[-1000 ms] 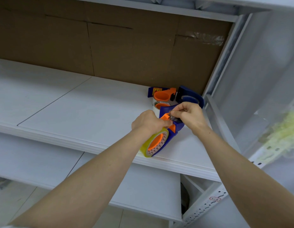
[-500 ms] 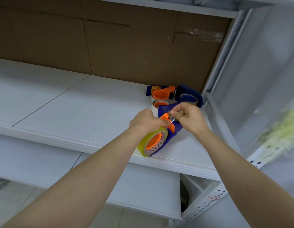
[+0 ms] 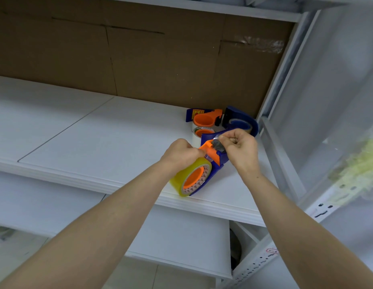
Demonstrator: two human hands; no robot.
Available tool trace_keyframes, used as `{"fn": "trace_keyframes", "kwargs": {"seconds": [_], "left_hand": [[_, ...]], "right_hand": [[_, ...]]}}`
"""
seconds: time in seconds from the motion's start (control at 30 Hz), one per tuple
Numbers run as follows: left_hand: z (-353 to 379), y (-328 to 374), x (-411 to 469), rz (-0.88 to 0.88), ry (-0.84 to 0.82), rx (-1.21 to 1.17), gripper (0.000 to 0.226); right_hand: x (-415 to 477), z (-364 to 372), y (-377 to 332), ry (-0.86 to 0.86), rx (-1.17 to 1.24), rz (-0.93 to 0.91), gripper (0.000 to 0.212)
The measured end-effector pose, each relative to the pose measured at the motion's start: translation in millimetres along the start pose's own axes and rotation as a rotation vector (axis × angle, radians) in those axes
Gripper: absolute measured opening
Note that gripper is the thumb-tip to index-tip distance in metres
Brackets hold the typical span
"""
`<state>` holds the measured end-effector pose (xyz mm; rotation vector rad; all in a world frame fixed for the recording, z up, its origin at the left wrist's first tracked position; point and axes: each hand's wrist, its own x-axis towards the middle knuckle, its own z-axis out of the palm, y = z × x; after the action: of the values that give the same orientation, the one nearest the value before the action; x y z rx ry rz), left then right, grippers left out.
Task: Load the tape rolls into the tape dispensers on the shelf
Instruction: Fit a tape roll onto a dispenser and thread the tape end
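Tape roll (image 3: pixel 186 176) sits in dispenser (image 3: pixel 221 162); left hand (image 3: pixel 179 151) grips dispenser, right hand (image 3: pixel 241 147) pinches tape end (image 3: pixel 216 141).

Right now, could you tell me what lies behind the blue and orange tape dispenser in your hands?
Behind it lie a white tape roll, a blue dispenser with orange hub and a curved blue dispenser. The right hand and held dispenser hide their near parts.
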<state>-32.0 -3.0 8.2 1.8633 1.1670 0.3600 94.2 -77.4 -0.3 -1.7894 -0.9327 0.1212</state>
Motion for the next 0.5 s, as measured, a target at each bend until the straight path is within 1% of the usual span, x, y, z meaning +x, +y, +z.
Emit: {"fn": "trace_keyframes", "kwargs": {"seconds": [0.1, 0.23, 0.33, 0.43, 0.5], "left_hand": [[0, -3, -4, 0.028, 0.036, 0.005, 0.034], [-4, -5, -11, 0.036, -0.031, -0.152, 0.023], [-7, -6, -13, 0.041, -0.045, -0.201, 0.011], [-13, -3, -17, -0.003, -0.096, -0.225, 0.029], [-15, -2, -18, 0.007, -0.097, -0.237, 0.033]], "right_hand": [[0, 0, 0, 0.008, 0.038, 0.013, 0.008], [3, 0, 0, 0.014, 0.109, 0.041, 0.006], [4, 2, 3, 0.026, 0.151, 0.084, 0.010], [5, 3, 3, 0.036, 0.155, 0.089, 0.012], [6, 4, 3, 0.047, 0.171, 0.099, 0.011]]}}
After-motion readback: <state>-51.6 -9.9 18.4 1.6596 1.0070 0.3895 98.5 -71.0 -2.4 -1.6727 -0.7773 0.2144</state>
